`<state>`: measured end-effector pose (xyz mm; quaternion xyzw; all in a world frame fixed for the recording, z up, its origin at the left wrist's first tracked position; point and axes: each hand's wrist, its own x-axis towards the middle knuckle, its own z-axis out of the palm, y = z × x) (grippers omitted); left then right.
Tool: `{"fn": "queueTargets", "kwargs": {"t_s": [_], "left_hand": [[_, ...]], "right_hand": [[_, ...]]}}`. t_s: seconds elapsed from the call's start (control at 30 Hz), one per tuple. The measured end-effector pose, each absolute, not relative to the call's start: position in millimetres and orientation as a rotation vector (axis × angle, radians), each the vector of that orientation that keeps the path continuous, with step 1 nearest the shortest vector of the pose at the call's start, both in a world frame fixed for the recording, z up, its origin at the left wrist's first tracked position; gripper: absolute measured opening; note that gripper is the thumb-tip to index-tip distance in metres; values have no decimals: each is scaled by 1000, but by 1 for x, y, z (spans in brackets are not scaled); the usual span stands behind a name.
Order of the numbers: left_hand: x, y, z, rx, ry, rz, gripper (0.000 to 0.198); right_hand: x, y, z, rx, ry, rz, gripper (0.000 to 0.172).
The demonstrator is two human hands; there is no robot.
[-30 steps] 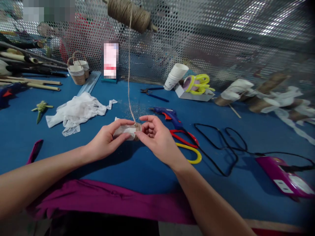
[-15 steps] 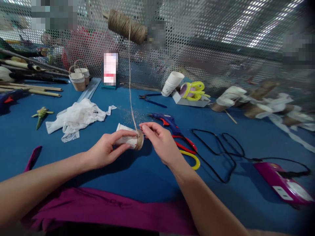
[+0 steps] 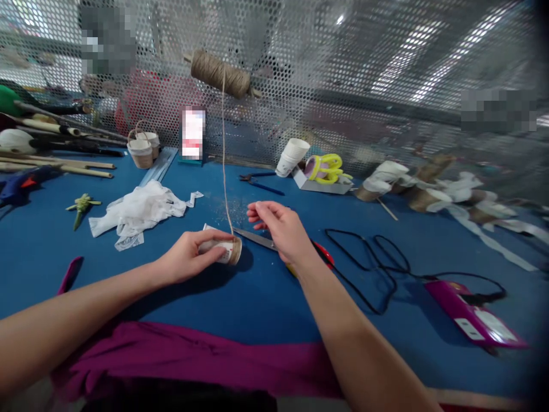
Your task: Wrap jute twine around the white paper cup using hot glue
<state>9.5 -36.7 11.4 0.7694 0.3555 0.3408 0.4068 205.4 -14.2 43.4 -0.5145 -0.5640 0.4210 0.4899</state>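
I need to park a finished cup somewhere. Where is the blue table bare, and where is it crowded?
Bare blue table lies between the cup in the left hand and the magenta cloth, and between the black cable and the wrapped rolls. Crowded along the mesh: stacked cups, pliers, sticks far left.

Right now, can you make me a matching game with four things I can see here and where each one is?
Things:
1. twine spool
2. paper cup
3. crumpled white plastic
4. purple box

Places:
A. in the left hand
B. up on the mesh wall
C. at the end of the black cable
D. on the blue table, left of the cup

Pairs: 1-B, 2-A, 3-D, 4-C
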Motion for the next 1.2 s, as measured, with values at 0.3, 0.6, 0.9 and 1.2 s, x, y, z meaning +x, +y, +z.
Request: {"fn": "queueTargets", "kwargs": {"t_s": [0.3, 0.6, 0.9, 1.2], "left_hand": [[8, -37, 12, 1962, 765, 852, 31], [11, -47, 19, 2010, 680, 844, 30], [10, -48, 21, 2010, 700, 768, 32], [9, -49, 25, 1623, 584, 593, 27]], "right_hand": [[194, 6, 32, -1221, -1346, 1185, 28], [186, 14, 50, -1030, -1241, 1482, 29], [189, 7, 53, -1068, -1451, 1270, 33], [197, -12, 38, -1264, -2044, 1617, 20]]}}
